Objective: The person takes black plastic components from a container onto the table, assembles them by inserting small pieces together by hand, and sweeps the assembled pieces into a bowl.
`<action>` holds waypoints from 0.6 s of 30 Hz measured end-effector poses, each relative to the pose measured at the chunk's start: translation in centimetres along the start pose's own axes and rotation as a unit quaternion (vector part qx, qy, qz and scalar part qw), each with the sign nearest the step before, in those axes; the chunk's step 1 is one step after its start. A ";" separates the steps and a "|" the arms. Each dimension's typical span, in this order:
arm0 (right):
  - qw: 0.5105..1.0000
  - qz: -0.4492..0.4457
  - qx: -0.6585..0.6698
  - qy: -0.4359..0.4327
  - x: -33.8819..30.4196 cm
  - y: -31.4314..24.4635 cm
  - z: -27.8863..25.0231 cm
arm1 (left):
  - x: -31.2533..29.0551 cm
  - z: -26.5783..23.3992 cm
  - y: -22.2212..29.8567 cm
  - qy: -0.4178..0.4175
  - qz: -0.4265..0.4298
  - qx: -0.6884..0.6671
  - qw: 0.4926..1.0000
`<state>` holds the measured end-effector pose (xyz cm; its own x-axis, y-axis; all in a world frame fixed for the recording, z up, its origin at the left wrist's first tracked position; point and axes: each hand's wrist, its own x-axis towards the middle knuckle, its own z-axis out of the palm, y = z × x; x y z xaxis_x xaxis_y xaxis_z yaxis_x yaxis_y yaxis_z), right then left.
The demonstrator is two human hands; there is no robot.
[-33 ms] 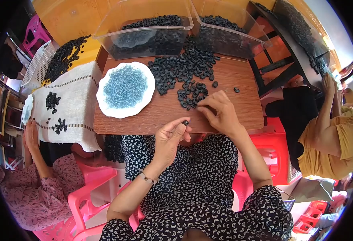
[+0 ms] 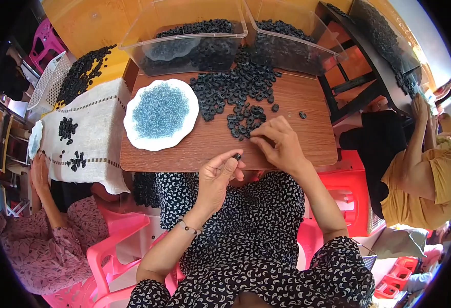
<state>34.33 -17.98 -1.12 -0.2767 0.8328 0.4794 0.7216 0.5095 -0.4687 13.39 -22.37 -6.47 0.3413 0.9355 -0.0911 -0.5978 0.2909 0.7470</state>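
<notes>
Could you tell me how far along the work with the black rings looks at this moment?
Done: no finished batch can be told apart here. In hand: the left hand pinches one small black ring at the table's near edge, and the right hand touches the loose black rings. Left: that heap is large, two clear bins hold more, and the white plate is full of blue beads.

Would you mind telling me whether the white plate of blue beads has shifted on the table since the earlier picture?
No. The white plate of blue beads sits at the same spot on the brown table, left of the pile of black rings.
</notes>
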 end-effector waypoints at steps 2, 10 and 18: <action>1.000 -0.011 0.007 -0.011 0.0 -0.2 0.7 | 0.0 0.0 0.0 0.001 0.003 -0.003 1.000; 0.998 -0.049 -0.024 -0.031 0.9 -0.4 2.2 | -0.1 0.1 0.3 0.005 0.002 0.001 1.000; 0.843 0.261 0.471 0.000 0.2 -2.5 -0.1 | 0.0 -0.1 0.6 0.008 0.014 0.018 1.000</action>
<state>32.52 -19.10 0.25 -0.0774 0.9967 0.0245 -0.0785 0.0184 -0.9967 12.93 -22.21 -6.05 0.3131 0.9464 -0.0790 -0.5802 0.2564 0.7731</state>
